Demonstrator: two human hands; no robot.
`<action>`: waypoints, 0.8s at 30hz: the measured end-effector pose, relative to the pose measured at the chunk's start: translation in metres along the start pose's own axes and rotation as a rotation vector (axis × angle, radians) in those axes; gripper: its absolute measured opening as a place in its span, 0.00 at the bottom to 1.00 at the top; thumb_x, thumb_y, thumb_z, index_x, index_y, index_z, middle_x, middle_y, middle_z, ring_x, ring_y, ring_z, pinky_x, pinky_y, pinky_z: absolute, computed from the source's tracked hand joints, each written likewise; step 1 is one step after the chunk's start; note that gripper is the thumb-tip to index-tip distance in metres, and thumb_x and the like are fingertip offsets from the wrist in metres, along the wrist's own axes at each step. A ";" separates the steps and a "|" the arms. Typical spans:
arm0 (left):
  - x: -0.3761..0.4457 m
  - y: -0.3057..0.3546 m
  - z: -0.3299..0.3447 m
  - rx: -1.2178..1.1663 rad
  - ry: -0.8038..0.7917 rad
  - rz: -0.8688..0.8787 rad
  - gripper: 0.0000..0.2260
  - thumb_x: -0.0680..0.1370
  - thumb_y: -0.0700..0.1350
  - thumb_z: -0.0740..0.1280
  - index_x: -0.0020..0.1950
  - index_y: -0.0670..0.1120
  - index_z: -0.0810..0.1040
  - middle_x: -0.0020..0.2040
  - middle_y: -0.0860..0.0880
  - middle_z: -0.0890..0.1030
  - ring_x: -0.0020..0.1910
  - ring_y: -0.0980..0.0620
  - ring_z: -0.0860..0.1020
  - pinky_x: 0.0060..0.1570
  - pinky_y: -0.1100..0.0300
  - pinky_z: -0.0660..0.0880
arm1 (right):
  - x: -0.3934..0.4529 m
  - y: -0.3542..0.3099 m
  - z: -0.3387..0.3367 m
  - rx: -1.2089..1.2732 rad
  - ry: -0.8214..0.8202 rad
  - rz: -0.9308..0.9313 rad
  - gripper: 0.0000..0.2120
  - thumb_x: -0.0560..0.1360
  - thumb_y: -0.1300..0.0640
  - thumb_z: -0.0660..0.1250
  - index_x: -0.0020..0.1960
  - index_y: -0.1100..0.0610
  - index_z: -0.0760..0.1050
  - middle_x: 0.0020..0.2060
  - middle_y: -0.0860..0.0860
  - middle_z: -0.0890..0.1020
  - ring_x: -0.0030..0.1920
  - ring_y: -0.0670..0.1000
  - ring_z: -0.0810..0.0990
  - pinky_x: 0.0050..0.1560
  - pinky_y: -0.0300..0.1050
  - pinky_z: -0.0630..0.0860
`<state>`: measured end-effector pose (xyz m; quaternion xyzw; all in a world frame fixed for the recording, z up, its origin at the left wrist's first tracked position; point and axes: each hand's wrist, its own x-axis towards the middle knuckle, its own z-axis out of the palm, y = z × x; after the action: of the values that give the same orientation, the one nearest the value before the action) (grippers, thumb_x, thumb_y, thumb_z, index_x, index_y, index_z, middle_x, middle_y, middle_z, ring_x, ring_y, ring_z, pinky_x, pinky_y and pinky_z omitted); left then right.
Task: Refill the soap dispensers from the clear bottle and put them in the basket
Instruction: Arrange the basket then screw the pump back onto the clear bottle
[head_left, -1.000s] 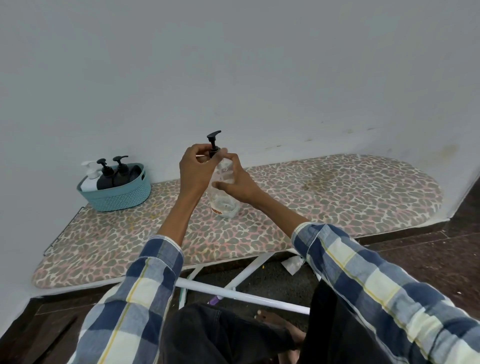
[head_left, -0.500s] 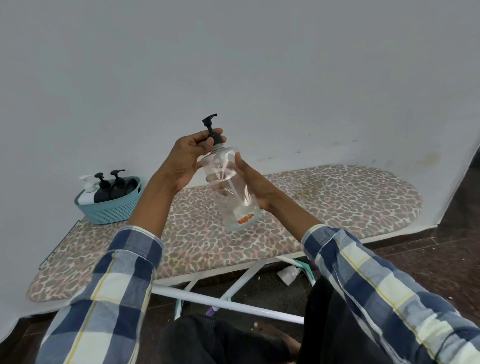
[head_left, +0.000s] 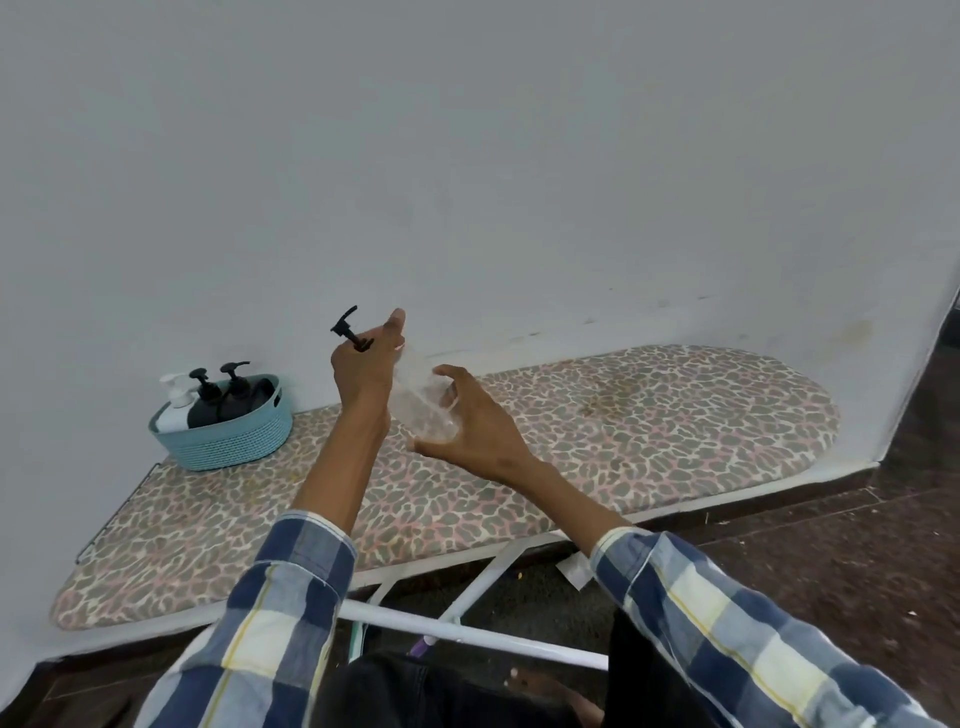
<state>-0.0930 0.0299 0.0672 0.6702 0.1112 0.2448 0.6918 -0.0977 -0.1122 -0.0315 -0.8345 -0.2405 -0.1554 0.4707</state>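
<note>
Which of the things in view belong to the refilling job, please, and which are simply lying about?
Job:
- clear bottle, gripped by left hand and right hand
- basket
- white dispenser and two black dispensers standing in it

Just there:
- ironing board, only the work surface
- paper scrap on the floor

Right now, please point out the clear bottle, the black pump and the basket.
clear bottle (head_left: 423, 410), head view, on its transparent body.
black pump (head_left: 344, 323), head view, on its nozzle head.
basket (head_left: 228, 447), head view, on its teal front wall.
</note>
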 end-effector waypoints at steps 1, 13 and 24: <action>0.001 0.001 0.000 0.034 -0.013 -0.055 0.15 0.77 0.56 0.78 0.45 0.45 0.83 0.46 0.50 0.86 0.43 0.55 0.81 0.48 0.59 0.74 | -0.001 0.000 0.002 -0.068 0.060 -0.035 0.47 0.68 0.34 0.79 0.79 0.46 0.61 0.61 0.47 0.77 0.56 0.47 0.79 0.55 0.50 0.80; 0.007 0.005 -0.024 0.223 -0.639 0.055 0.27 0.85 0.62 0.62 0.53 0.37 0.85 0.65 0.55 0.85 0.73 0.56 0.77 0.80 0.47 0.62 | -0.005 0.012 -0.003 0.277 -0.147 0.071 0.39 0.69 0.38 0.82 0.76 0.44 0.72 0.61 0.43 0.84 0.59 0.45 0.83 0.63 0.54 0.81; 0.002 -0.006 -0.046 0.290 -0.759 -0.046 0.21 0.81 0.59 0.70 0.72 0.51 0.80 0.67 0.55 0.84 0.70 0.54 0.79 0.69 0.46 0.74 | 0.001 0.014 -0.005 0.502 -0.352 0.239 0.24 0.73 0.37 0.75 0.63 0.49 0.85 0.61 0.48 0.87 0.64 0.52 0.84 0.73 0.61 0.75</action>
<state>-0.1127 0.0712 0.0580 0.8009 -0.1037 -0.0536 0.5873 -0.0892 -0.1220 -0.0384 -0.7289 -0.2493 0.1115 0.6278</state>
